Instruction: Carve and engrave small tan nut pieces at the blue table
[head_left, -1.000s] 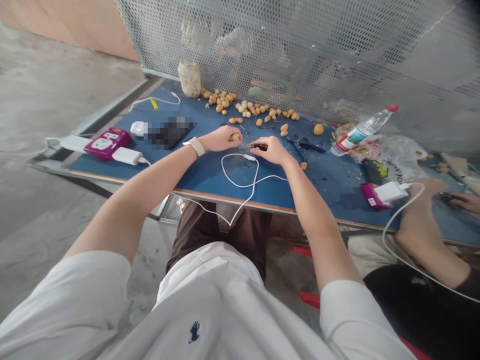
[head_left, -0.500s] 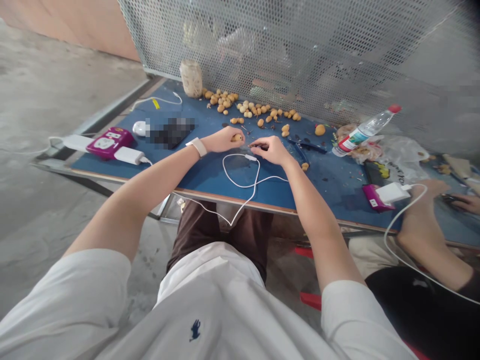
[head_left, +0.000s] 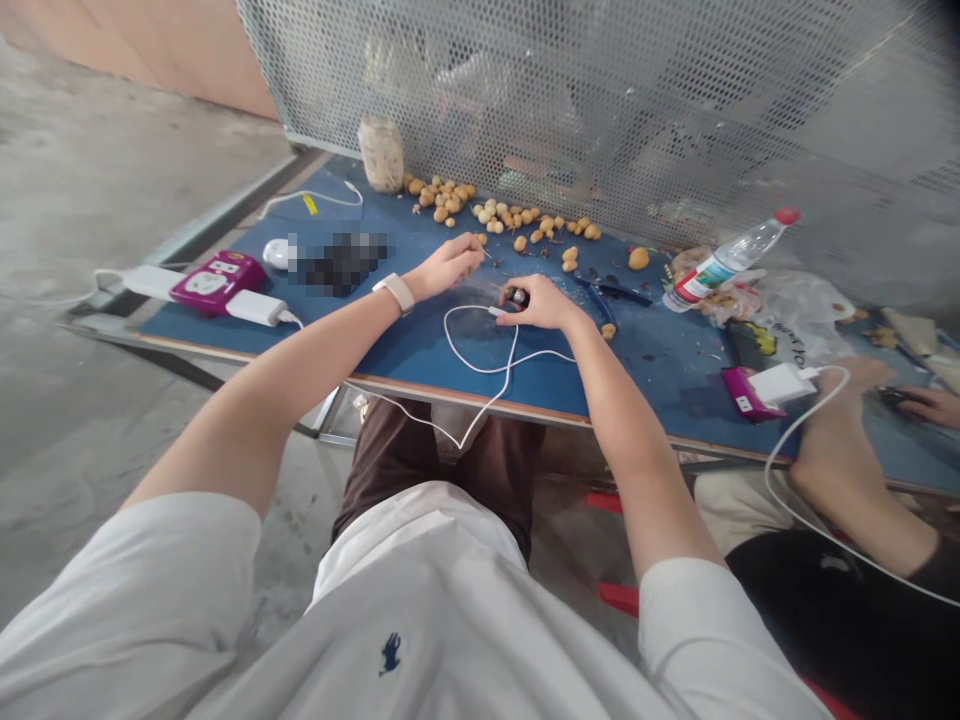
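Observation:
My left hand (head_left: 448, 265), with a pale band on its wrist, reaches over the blue table by the near side of a row of small tan gourds (head_left: 442, 195). Its fingers are bent together, and whatever they hold is hidden. One gourd (head_left: 481, 240) shows right at its fingertips. Closer to me, my right hand (head_left: 541, 303) is closed around a small dark tool (head_left: 517, 295) with a shiny metal part. A white cable (head_left: 480, 372) loops on the table just below my right fingers.
Blue-handled pliers (head_left: 600, 300) lie right of my hand. A clear bottle (head_left: 731, 262) leans by plastic bags. Left are a purple power socket (head_left: 217, 282), a blurred dark object (head_left: 341, 265) and a jar (head_left: 382, 155). A co-worker's arm (head_left: 855, 470) rests at right.
My left hand has moved forward towards the row, and the gourd seen in it is out of sight. My right hand has turned and shifted slightly, showing more of the dark tool.

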